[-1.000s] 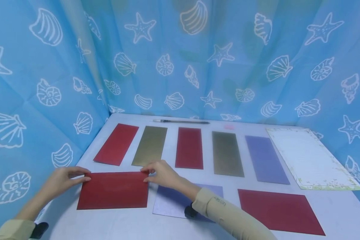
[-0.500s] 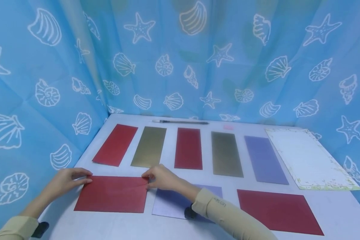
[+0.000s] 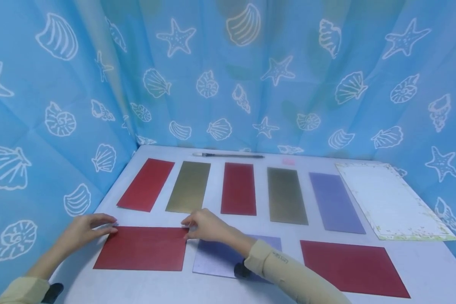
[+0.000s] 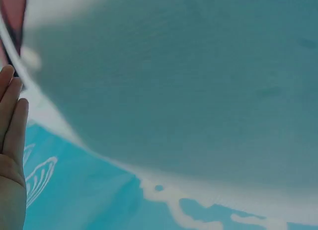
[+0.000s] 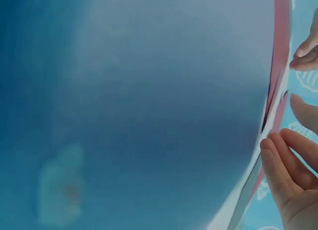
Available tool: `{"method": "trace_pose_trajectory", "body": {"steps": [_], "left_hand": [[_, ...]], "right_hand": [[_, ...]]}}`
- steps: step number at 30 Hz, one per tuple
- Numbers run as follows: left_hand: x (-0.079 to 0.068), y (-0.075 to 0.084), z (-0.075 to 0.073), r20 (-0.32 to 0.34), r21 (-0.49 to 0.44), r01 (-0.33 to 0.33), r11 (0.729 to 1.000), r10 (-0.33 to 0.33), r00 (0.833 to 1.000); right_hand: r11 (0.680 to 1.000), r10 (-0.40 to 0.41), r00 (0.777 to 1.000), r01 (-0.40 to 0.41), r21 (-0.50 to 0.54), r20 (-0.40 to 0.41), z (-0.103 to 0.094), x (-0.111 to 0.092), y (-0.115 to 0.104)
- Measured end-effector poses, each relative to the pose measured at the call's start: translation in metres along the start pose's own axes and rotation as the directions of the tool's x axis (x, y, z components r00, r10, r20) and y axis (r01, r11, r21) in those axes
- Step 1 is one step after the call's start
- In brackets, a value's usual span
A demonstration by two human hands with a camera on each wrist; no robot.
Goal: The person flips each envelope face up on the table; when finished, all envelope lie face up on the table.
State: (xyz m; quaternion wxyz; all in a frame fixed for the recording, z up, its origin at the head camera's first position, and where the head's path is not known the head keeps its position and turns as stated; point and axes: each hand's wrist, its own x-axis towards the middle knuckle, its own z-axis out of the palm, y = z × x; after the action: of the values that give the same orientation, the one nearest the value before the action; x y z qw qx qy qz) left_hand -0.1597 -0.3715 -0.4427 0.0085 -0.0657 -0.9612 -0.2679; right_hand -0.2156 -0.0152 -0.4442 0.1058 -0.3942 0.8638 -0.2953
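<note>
A red rectangular card lies lengthwise at the front left of the table, with no visible print. My left hand is at its upper left corner, thumb tip right at the edge and forefinger just above it. At the upper right corner is my right hand, forefinger and thumb spread around the corner. The right wrist view shows the fingers of the right hand straight and the thumb apart from them. In the left wrist view, straight fingers of the left hand show at the edge; its thumb is out of frame.
Behind stand red, gold, red, gold and purple cards in a row. A lilac card lies under the right forearm, another red card farther right. A brush and a flower-bordered sheet lie behind.
The red card's top edge has come down toward the front, and the card now lies flat on the table. Both hands stay near its corners, with the fingers now above the edge.
</note>
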Motion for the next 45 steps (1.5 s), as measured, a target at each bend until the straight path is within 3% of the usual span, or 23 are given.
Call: {"method": "trace_pose_trajectory", "body": {"steps": [5,8,12,15,20,22,25,28,32,45], "left_hand": [[-0.014,0.012,-0.011,-0.07,-0.021,0.011,1.0,-0.013,0.997],[-0.027,0.024,-0.012,-0.08,0.04,0.027,0.999,-0.023,0.997],[-0.047,0.039,-0.007,-0.031,0.134,0.097,0.986,-0.094,0.995],[-0.058,0.047,-0.002,0.016,0.148,0.137,0.979,-0.141,0.99],[-0.07,0.051,0.009,0.074,0.13,0.088,0.988,-0.098,0.992],[-0.073,0.051,0.013,0.108,0.113,0.074,0.991,-0.086,0.99],[-0.074,0.05,0.019,0.156,0.086,0.106,0.991,-0.118,0.981],[-0.072,0.048,0.024,0.196,0.106,0.163,0.981,-0.181,0.964],[-0.071,0.046,0.028,0.216,0.16,0.185,0.97,-0.217,0.952],[-0.072,0.046,0.026,0.211,0.13,0.159,0.979,-0.184,0.96]], "right_hand": [[0.999,-0.036,0.999,0.036,0.017,0.008,-0.005,-0.008,-0.008],[0.997,-0.075,0.996,0.074,0.015,0.049,-0.007,-0.015,-0.013],[0.987,-0.148,0.978,0.156,-0.043,0.147,-0.006,-0.025,-0.02],[0.971,-0.189,0.956,0.216,-0.105,0.225,-0.004,-0.031,-0.025],[0.963,-0.182,0.931,0.233,-0.132,0.317,0.0,-0.037,-0.033],[0.964,-0.179,0.926,0.233,-0.128,0.332,0.001,-0.039,-0.036],[0.962,-0.18,0.921,0.238,-0.135,0.346,0.002,-0.04,-0.038],[0.957,-0.173,0.913,0.245,-0.156,0.37,0.004,-0.041,-0.038],[0.945,-0.176,0.903,0.266,-0.188,0.392,0.007,-0.041,-0.038],[0.928,-0.203,0.898,0.303,-0.216,0.391,0.01,-0.046,-0.038]]}}
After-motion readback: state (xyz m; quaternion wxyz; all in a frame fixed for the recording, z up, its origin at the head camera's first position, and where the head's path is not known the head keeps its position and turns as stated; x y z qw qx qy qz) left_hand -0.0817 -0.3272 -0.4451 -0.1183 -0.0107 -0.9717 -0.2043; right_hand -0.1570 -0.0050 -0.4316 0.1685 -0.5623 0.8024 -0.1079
